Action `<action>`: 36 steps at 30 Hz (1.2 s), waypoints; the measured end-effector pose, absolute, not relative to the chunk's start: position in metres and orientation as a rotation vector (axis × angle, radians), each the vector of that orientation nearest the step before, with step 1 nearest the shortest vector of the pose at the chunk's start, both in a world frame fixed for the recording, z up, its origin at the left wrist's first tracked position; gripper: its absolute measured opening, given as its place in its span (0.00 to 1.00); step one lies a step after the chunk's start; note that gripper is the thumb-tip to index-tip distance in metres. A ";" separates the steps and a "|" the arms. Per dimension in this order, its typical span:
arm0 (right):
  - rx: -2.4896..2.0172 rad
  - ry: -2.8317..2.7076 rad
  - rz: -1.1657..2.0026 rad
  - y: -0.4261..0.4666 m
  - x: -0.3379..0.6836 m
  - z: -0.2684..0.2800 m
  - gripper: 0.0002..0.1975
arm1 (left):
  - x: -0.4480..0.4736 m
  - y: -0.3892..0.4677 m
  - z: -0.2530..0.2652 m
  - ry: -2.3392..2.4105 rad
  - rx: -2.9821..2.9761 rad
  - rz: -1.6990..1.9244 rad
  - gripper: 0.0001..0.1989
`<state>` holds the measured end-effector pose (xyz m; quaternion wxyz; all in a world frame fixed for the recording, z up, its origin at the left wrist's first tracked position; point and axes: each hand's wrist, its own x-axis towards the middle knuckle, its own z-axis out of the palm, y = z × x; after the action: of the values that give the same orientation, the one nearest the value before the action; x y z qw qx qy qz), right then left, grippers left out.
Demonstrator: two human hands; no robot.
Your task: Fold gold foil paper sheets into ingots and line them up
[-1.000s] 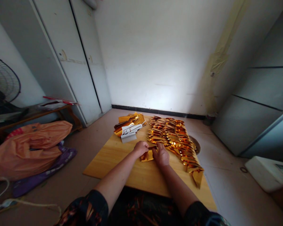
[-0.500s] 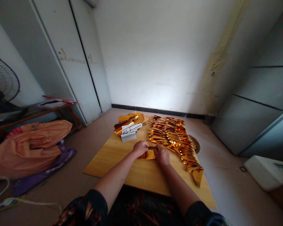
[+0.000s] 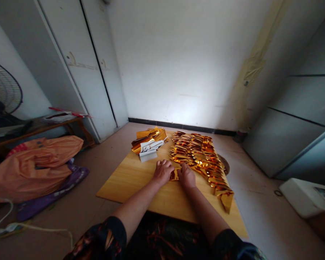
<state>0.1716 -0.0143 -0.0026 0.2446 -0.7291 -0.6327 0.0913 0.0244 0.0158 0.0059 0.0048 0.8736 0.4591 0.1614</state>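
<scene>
A small folded piece of gold foil paper lies on the wooden board, mostly covered by my hands. My left hand is over its left end, fingers curled and pressing down. At the right end my right hand is closed on the paper. Just beyond, to the right, rows of folded gold foil pieces overlap one another. Behind my left hand sits a pile of loose gold foil sheets with white printed paper on it.
A round dish or basket shows partly behind the board's right edge. On the floor at left are an orange bag, a purple bag and a cord. A white box stands at right, near the refrigerator.
My left hand has gone from pinching the foil's upper edge to lying over its left end, hiding more of it. My right hand stays at the right end, its grip slightly changed.
</scene>
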 end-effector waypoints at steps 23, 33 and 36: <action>-1.637 -2.328 -0.162 -0.074 0.198 0.006 0.11 | -0.001 0.011 -0.003 1.159 2.849 0.463 0.12; -1.441 -2.311 -0.216 -0.070 0.190 0.002 0.12 | -0.009 0.013 -0.003 1.111 2.797 0.366 0.17; -1.366 -2.401 -0.189 -0.068 0.176 0.000 0.13 | -0.008 0.013 -0.005 1.132 2.789 0.360 0.17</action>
<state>0.1757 -0.0678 0.0001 0.1854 -0.4849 -0.8521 -0.0671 -0.0085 0.0127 -0.0052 0.0549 0.9187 0.3729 0.1185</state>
